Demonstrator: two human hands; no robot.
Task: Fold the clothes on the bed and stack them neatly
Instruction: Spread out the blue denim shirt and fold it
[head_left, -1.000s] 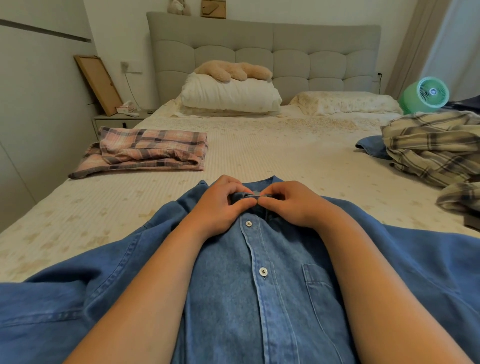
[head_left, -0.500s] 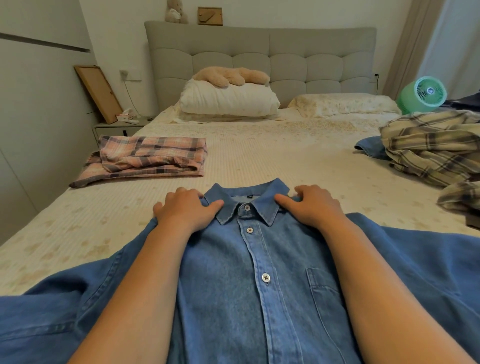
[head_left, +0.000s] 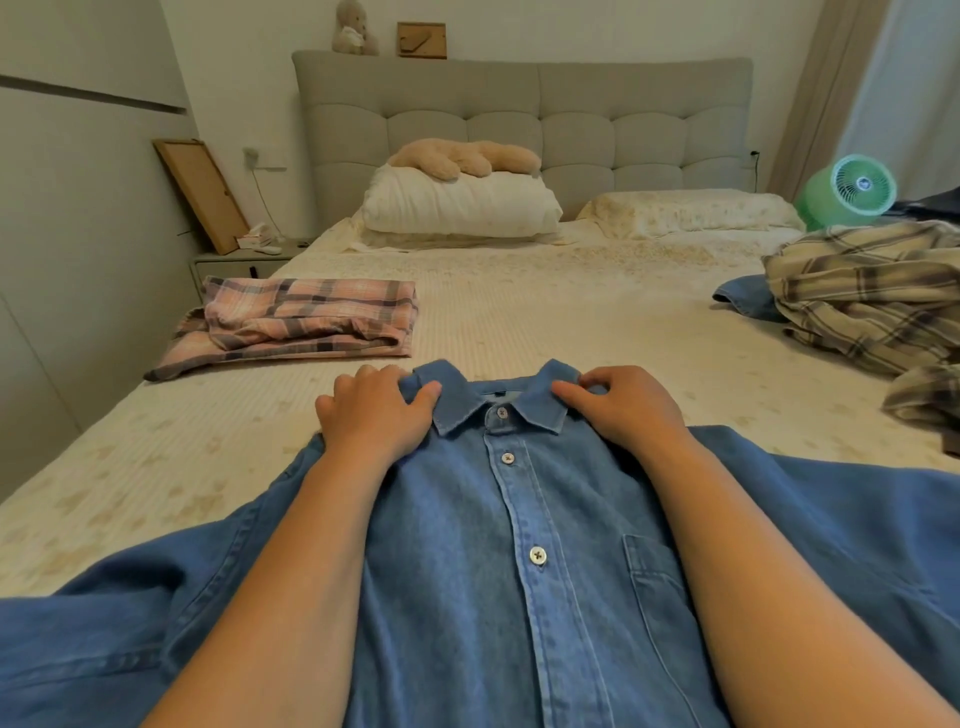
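Head view — hands (head_left: 498, 410) gripping denim shirt (head_left: 519, 571) collar, buttoned

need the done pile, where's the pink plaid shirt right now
In the head view the pink plaid shirt lies folded on the left side of the bed, near the nightstand and beyond the left hand.

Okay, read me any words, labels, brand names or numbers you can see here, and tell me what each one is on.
No readable text anywhere.
Denim shirt: no label or print shows.
Green fan: centre badge too small and blurred to read.
Small box on the nightstand: too blurred to read.
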